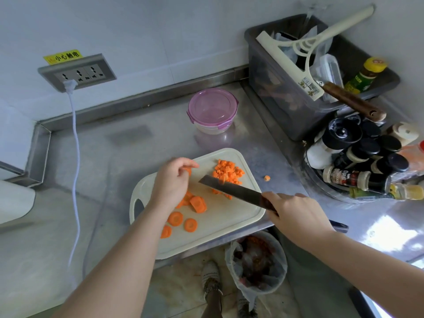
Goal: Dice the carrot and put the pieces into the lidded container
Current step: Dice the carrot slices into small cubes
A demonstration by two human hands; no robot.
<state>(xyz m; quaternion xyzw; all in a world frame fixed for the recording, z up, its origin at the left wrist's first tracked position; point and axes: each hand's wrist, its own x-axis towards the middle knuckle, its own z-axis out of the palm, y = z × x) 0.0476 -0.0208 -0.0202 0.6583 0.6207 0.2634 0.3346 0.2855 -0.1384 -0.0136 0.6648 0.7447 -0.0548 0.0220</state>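
Orange carrot slice [188,171] seemingly pinched in left fingers [183,164]; right fingers [280,199] wrap the knife [229,189].

Forearms [124,253] bare — feet in speckled woven shoes [210,280].

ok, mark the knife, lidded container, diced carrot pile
knife [231,190]: head view, middle of blade.
lidded container [212,106]: head view, centre of pink lid.
diced carrot pile [227,171]: head view, pile centre.

Soft daylight from my right makes white glare on the steel counter [390,235], the picture bends at the edges, and my left hand [172,182] is slightly blurred.
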